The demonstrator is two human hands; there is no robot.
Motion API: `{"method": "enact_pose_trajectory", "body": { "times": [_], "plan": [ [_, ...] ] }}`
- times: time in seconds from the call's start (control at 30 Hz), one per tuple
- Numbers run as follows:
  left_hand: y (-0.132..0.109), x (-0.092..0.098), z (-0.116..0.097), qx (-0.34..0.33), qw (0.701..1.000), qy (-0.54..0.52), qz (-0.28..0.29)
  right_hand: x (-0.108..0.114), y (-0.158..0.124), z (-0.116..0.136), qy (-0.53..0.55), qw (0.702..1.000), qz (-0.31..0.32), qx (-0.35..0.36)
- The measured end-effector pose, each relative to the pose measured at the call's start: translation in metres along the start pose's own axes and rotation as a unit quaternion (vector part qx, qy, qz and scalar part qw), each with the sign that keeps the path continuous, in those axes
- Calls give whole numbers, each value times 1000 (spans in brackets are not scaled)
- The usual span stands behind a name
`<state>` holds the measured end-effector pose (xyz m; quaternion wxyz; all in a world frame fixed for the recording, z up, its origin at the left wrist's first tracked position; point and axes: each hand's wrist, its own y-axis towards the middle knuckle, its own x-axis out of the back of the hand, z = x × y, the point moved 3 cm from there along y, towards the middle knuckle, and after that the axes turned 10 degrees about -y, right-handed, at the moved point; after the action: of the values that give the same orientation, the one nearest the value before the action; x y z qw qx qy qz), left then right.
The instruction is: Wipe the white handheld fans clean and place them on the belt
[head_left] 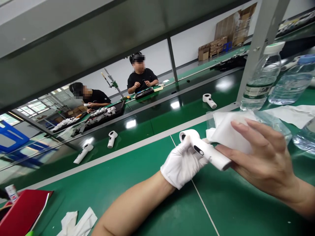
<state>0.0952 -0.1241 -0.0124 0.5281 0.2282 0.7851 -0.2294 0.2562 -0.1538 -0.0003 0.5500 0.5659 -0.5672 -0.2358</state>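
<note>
My left hand (180, 165), in a white glove, is closed around a white handheld device with a ring-shaped head (215, 155). A dark oval panel shows on the device's handle, and its handle end points right and toward me. My bare right hand (263, 157) has its fingers around a white cloth or wipe (231, 129), just beyond the handle. Its thumb lies close beside the handle; whether it touches is hard to tell. Under and behind the wipe lies a clear plastic bag (283, 129), partly hidden by my right hand.
Water bottles (261, 78) stand at the right by a metal post (258, 49). Similar devices (209, 101) lie on the dark green belt (147, 121) beyond my bench. A red folder (24, 209) and white strips (78, 223) lie front left. Two people (141, 78) sit across.
</note>
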Motion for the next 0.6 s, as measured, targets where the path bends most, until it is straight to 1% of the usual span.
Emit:
{"method": "enact_pose_trajectory", "body": {
  "times": [0.07,0.17,0.2,0.3,0.37,0.5,0.6],
  "plan": [
    [1,1,3,25,1000,-16,0,-1,0,3,15,1000,9,12],
    [1,4,1,21,999,-24,-17,-4,-1,0,48,999,11,9],
    [1,5,-1,17,999,-22,-20,-5,-2,-3,58,998,13,-1],
    [1,5,-6,10,1000,-7,-20,-10,-2,-12,82,995,48,-42],
    [1,4,-9,4,1000,-2,-20,-11,-2,-15,96,992,62,-54],
    [2,1,-9,1,1000,-6,-29,-8,-1,-7,135,989,53,-22],
    [1,1,-9,3,999,6,-43,-4,0,2,155,986,34,40]
  ]
}}
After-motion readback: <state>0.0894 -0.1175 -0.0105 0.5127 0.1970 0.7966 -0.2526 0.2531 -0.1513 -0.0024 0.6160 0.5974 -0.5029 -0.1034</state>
